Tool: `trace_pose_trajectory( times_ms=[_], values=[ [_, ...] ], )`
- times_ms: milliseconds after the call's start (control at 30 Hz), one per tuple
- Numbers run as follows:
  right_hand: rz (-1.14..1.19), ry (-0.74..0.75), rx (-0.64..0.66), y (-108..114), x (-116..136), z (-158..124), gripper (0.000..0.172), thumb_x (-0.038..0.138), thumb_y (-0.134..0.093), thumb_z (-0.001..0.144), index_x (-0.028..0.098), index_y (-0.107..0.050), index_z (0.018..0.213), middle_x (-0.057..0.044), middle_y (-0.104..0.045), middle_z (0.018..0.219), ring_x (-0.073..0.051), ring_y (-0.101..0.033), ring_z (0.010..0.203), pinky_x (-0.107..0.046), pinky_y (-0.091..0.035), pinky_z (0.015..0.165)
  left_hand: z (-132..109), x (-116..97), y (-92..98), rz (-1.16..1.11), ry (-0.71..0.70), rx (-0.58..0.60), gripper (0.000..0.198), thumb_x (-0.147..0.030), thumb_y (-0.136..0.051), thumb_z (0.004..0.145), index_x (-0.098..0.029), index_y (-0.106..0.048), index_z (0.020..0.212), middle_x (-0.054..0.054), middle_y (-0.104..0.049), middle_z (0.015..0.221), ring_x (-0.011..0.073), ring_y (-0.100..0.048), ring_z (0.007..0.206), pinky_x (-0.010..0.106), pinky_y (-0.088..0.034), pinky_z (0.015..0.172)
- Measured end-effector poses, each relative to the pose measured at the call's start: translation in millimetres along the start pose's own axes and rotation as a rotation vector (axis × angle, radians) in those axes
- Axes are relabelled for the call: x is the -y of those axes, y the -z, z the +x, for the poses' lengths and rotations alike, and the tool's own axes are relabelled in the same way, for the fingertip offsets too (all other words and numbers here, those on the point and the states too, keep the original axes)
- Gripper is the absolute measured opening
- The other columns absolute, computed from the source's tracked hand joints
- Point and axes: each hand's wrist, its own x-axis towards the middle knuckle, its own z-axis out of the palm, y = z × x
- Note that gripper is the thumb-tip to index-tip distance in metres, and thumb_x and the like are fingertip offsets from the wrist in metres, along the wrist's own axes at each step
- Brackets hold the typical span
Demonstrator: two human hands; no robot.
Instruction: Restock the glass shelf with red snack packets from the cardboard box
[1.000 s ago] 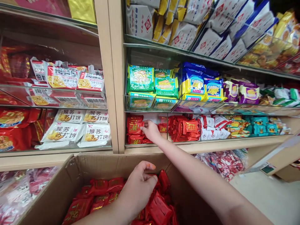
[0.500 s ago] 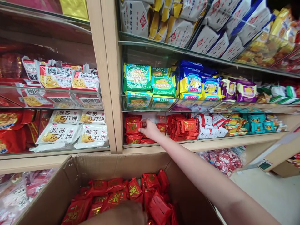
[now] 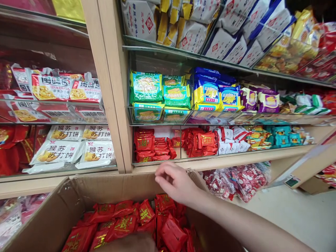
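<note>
My right hand (image 3: 174, 182) hovers over the far rim of a cardboard box (image 3: 107, 187). Its fingers are loosely curled, with a gap to the thumb and nothing visible between them. Inside the box lie several small red snack packets (image 3: 126, 224) with gold print. At the bottom edge, my left hand (image 3: 128, 244) is a dark blur over these packets; its fingers cannot be made out. Beyond the right hand, similar red packets (image 3: 144, 143) are stacked in the lower shelf compartment, with shorter piles (image 3: 162, 147) beside them.
Glass-fronted shelves hold green biscuit packs (image 3: 147, 87), blue packs (image 3: 207, 91) and white cracker packs (image 3: 57, 152). A wooden upright (image 3: 112, 87) divides the shelves. Bagged sweets (image 3: 244, 180) lie under the shelf on the right, near the pale floor (image 3: 296, 217).
My right hand has drawn back from the red packets on the lower shelf and come down to above the box rim. The view has shifted slightly right. My left hand stays low, over the box.
</note>
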Motion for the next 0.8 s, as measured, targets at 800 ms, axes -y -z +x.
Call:
trace_pose_trajectory(
  times_ms=[800],
  values=[
    [0.126,-0.322,-0.392,-7,4,-9,0.031,0.036,-0.031,0.087,0.017,-0.051,0.072,-0.001,-0.053,0.068,-0.013,-0.047,0.064,-0.025,-0.036,0.061,14,-36,72.4,-0.714,-0.068,-1.012,0.036,-0.053,-0.035,0.079,-0.022,-0.052,0.077,-0.002,-0.058,0.069,0.0149,-0.052,0.064,0.025,-0.043,0.062]
  ],
)
